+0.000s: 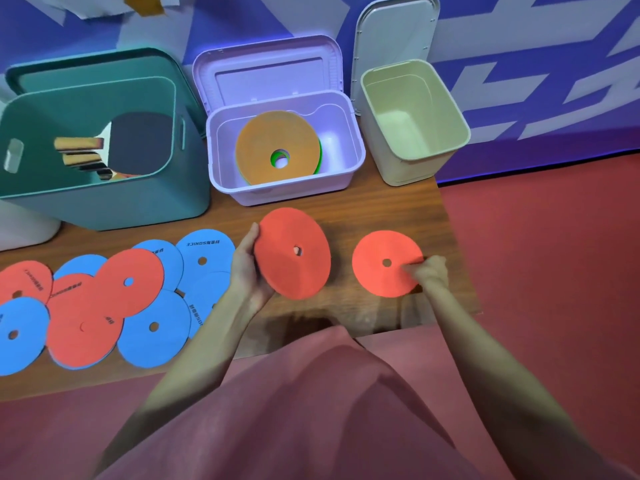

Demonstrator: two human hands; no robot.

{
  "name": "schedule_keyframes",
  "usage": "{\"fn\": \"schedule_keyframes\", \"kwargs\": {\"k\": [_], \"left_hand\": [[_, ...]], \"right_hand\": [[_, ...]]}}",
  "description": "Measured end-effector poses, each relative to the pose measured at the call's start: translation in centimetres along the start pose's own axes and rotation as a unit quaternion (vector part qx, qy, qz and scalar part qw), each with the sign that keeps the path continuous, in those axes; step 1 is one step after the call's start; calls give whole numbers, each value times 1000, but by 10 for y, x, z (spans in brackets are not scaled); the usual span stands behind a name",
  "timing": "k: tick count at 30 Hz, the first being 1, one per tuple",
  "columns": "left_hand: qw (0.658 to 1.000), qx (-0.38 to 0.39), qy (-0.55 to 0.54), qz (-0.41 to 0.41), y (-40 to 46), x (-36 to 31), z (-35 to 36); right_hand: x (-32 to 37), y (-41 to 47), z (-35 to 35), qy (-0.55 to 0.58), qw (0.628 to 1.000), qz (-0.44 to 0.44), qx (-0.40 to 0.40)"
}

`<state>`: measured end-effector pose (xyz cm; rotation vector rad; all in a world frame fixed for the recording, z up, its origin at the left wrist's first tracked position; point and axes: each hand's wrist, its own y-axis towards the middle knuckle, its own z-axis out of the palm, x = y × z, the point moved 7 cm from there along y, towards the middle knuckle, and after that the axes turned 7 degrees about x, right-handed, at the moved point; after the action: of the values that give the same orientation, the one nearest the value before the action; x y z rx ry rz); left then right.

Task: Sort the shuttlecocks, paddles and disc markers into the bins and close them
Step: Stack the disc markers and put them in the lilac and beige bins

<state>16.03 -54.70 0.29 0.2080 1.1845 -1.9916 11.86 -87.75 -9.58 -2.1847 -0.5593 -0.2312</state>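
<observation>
Red disc marker, centre hole, tilted

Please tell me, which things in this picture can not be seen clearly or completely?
- Head view: discs under the orange disc in the purple bin; it covers them, count unknown.
- Paddles in the teal bin: its wall hides most.
- Right hand fingers on a red disc: blurred.
- Left discs: cut off by the edge.

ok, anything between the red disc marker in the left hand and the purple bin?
Nothing: head view shows only bare brown wooden tabletop between the red disc marker held by the left hand and the purple plastic bin.
</observation>
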Motion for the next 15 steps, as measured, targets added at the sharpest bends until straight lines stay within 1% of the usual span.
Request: {"fn": "schedule_keyframes", "kwargs": {"k": [3,5,7,9,10,12,14,15], "left_hand": [[1000,-6,-4,7,-1,-4,-3],[1000,-14,1,14,-2,-7,-6],[1000,-21,2,22,-2,-11,-10],[999,-30,3,27,-3,-14,-15],[999,-33,4,28,-3,-15,-16],[999,-31,1,29,-4,-16,-16],[999,-24,-7,32,-5,-15,-13],[999,-19,-11,35,-6,-14,-10]], "right_hand": [[20,-3,8,-40,994,-85,62],[38,-17,7,-26,987,-144,66],[62,-37,-7,55,970,-233,40],[85,-65,-24,143,933,-329,34],[93,-75,-29,201,910,-358,59],[106,-95,-27,315,859,-370,160],[117,-113,-16,374,817,-358,254],[120,-120,-7,380,805,-351,290]]}}
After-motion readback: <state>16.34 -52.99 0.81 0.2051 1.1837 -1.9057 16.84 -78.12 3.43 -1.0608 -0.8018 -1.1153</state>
